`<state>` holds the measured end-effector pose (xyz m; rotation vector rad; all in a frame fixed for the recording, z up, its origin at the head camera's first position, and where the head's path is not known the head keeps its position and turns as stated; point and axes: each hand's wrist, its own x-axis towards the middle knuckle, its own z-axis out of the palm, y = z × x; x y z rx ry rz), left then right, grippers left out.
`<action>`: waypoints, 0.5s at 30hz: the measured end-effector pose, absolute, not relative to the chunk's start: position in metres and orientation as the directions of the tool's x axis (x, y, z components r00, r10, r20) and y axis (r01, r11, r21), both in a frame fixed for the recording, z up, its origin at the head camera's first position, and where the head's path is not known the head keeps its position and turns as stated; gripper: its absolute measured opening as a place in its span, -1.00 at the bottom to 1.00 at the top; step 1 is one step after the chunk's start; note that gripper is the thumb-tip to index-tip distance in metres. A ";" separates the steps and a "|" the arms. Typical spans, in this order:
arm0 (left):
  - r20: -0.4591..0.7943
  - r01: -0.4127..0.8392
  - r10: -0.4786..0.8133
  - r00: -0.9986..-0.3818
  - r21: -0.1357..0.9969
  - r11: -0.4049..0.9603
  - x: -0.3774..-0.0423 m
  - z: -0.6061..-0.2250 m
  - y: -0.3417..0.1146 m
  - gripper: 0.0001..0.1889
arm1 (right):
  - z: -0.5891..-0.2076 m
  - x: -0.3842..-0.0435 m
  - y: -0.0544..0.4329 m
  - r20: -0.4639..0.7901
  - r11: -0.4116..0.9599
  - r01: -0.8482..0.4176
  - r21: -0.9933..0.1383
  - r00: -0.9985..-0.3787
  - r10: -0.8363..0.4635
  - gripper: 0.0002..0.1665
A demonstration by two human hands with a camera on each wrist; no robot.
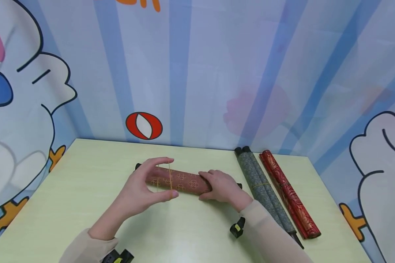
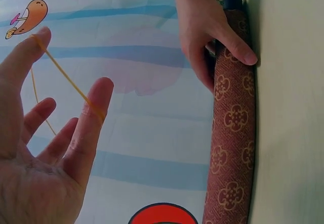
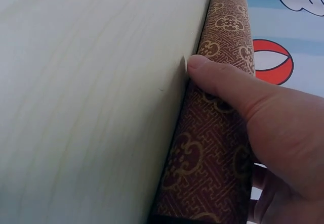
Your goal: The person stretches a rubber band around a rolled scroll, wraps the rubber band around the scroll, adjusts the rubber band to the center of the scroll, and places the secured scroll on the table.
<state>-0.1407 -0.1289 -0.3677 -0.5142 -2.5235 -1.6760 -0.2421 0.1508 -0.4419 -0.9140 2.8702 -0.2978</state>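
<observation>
A brownish-red rolled scroll (image 1: pixel 188 182) with gold flower patterns and dark end knobs lies crosswise on the table. My right hand (image 1: pixel 224 187) grips it near its right end, thumb on the near side, the other fingers partly hidden behind. Before the scroll's left part is my left hand (image 1: pixel 136 191), thumb and fingers spread apart. A thin yellow rubber band (image 2: pixel 69 77) is stretched between its thumb and a finger, with another strand farther back. In the left wrist view this hand stands apart from the scroll.
To the right on the pale wooden table (image 1: pixel 95 182) lie a pair of grey rolls (image 1: pixel 261 186) bound with a yellow band and a shiny red roll pair (image 1: pixel 291 195). A printed cartoon backdrop (image 1: pixel 200 73) stands behind the table's back edge.
</observation>
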 end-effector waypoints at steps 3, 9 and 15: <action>0.247 0.316 0.220 -0.944 0.870 0.379 -0.140 -0.369 -0.132 -0.21 | -0.442 -0.241 0.154 -0.035 0.793 -0.561 -0.237 -0.811 -0.585 0.00; 0.242 0.298 0.182 -0.953 0.854 0.426 -0.140 -0.371 -0.138 -0.23 | -0.445 -0.240 0.159 -0.024 0.790 -0.552 -0.266 -0.815 -0.578 -0.05; 0.199 0.253 0.177 -0.964 0.894 0.370 -0.138 -0.375 -0.142 -0.24 | -0.445 -0.240 0.159 -0.059 0.807 -0.557 -0.194 -0.815 -0.577 -0.05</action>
